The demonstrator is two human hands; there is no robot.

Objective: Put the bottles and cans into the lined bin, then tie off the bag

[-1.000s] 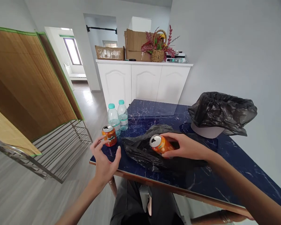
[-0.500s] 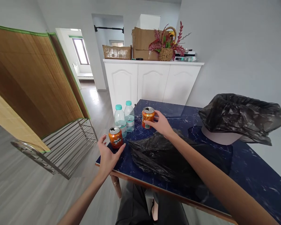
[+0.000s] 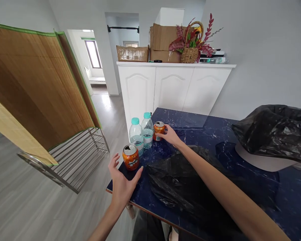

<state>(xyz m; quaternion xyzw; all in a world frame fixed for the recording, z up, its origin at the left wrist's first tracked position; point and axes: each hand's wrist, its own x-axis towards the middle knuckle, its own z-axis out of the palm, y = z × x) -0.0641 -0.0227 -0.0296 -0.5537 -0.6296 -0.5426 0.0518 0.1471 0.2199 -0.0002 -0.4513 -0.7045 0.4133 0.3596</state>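
Just beyond a black plastic bag point(image 3: 173, 180) lying on the dark blue marbled table point(image 3: 210, 134), holding an orange soda can point(image 3: 158, 129) upright (perhaps resting on the surface, hard to be sure) in the right hand point(image 3: 172, 136), with thumb and fingers pressed to its side, close beside the rear teal-capped water bottle point(image 3: 147, 133). Near the table's corner, with the left hand point(image 3: 122, 184) spread wide around an upright Mirinda can point(image 3: 130, 159), gripping nothing, just in front of the nearer teal-capped water bottle point(image 3: 135, 134).
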